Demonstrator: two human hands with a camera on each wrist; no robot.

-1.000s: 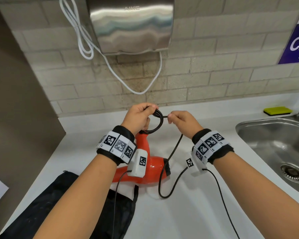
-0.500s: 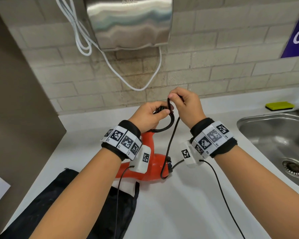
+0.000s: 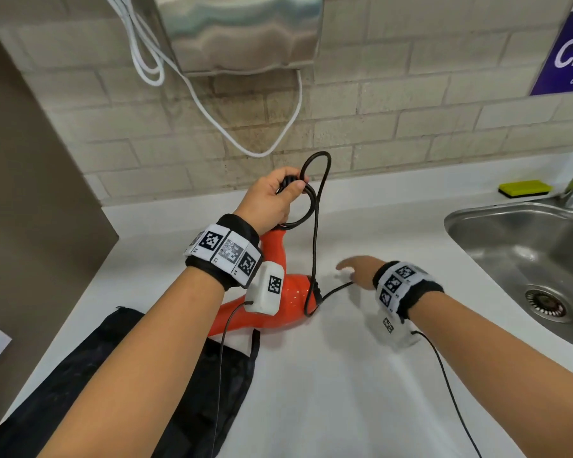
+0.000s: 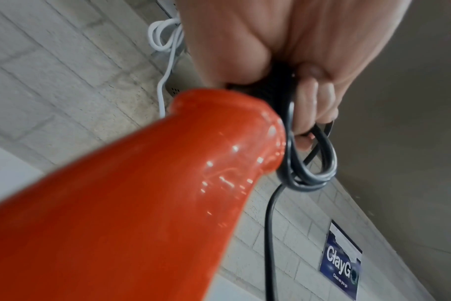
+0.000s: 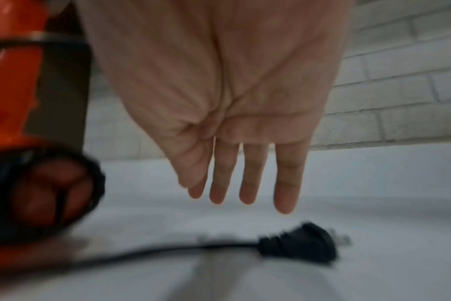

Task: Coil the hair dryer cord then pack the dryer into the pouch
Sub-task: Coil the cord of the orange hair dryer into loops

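Note:
The orange hair dryer (image 3: 278,292) lies on the white counter (image 3: 344,375), its handle (image 4: 168,183) pointing up toward the wall. My left hand (image 3: 275,200) grips loops of the black cord (image 3: 315,226) at the handle's end; in the left wrist view the cord loops (image 4: 309,163) hang from my curled fingers. One loop stands up above the fist, and the cord runs down to the dryer body. My right hand (image 3: 354,267) hovers flat with straight fingers (image 5: 247,173) just above the black plug (image 5: 299,246) on the counter, holding nothing. The black pouch (image 3: 96,375) lies under my left forearm.
A steel sink (image 3: 526,259) is set into the counter at right, with a yellow sponge (image 3: 525,188) behind it. A steel hand dryer (image 3: 245,31) with a white cable (image 3: 212,110) hangs on the brick wall. A brown panel (image 3: 30,193) bounds the left side.
My right hand let go of the cord near the left hand and dropped down to the counter by the plug. The left hand keeps the loops, now with one more loop standing up.

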